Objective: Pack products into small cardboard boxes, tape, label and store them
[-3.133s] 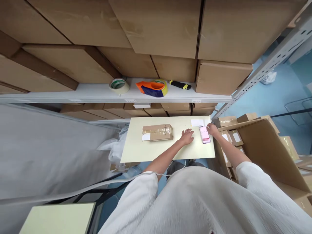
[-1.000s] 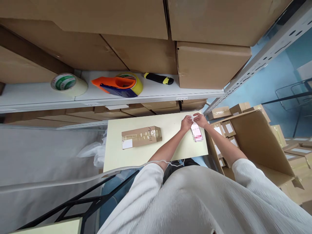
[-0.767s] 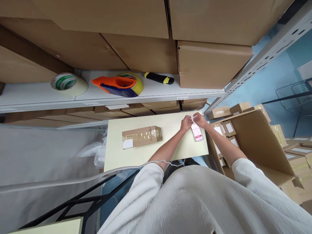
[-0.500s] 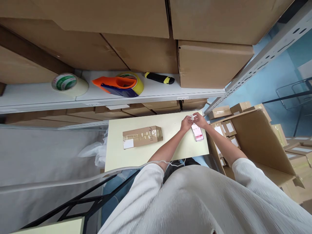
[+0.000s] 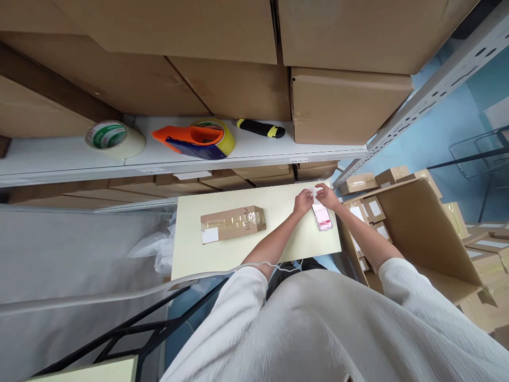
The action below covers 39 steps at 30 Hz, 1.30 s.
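Small white slip (image 5: 314, 193), partly hidden, between fingers (image 5: 308, 194).

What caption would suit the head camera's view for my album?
Left hand and right hand hold something white by a phone, a taped box nearby.

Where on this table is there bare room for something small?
Bare tabletop shows between the taped box and the left forearm, between the box and the near edge, and between that forearm and the phone. It's crowded at the far right corner, where the left hand and right hand pinch a white slip.
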Available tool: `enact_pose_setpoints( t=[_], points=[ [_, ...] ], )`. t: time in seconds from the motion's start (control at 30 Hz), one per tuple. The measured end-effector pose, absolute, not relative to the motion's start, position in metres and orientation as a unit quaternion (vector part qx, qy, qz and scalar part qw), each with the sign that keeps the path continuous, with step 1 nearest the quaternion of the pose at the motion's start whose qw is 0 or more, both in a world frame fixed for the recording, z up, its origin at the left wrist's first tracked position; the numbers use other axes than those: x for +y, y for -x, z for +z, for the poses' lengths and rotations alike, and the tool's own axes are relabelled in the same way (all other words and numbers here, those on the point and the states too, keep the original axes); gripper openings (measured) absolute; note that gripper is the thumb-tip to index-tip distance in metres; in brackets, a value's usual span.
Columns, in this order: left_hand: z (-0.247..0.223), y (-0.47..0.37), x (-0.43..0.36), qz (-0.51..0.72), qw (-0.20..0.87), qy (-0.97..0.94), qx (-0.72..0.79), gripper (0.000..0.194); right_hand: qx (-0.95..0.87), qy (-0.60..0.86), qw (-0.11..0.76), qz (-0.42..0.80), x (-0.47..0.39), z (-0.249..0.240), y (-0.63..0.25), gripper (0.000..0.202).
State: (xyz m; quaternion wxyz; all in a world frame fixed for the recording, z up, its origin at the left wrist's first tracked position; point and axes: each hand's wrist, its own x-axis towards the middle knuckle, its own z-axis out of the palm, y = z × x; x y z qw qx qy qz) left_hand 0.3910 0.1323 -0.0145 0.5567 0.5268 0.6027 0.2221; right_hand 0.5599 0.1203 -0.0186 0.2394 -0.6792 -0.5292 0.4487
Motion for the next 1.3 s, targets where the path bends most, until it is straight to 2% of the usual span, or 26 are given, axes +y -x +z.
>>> enact_pose_setpoints(
  t=[0.3,0.5,0.7,0.83,1.0,1.17,1.3],
  points=[
    [-0.012,-0.392,0.131,0.217,0.54,-0.539,0.609,0.035,-0.498,0.687,0.248,0.467,0.119,-0.014,-0.559,0.052],
    [-0.011,-0.392,0.13,0.24,0.547,-0.531,0.601,0.026,-0.499,0.68,0.257,0.471,0.117,-0.02,-0.562,0.053],
    [-0.015,-0.39,0.131,0.253,0.549,-0.52,0.604,0.033,-0.496,0.673,0.276,0.474,0.116,-0.028,-0.563,0.047],
    [-0.017,-0.389,0.132,0.268,0.585,-0.493,0.586,0.029,-0.503,0.676,0.281,0.459,0.115,-0.029,-0.563,0.038],
    [-0.018,-0.387,0.134,0.284,0.593,-0.494,0.569,0.025,-0.592,0.659,0.254,0.389,0.116,-0.024,-0.566,0.015],
    [-0.022,-0.379,0.135,0.28,0.546,-0.545,0.572,0.022,-0.666,0.646,0.187,0.322,0.114,-0.018,-0.576,0.038],
    [-0.023,-0.368,0.137,0.246,0.496,-0.592,0.586,0.021,-0.667,0.68,0.104,0.286,0.111,-0.017,-0.584,0.049]
  ],
)
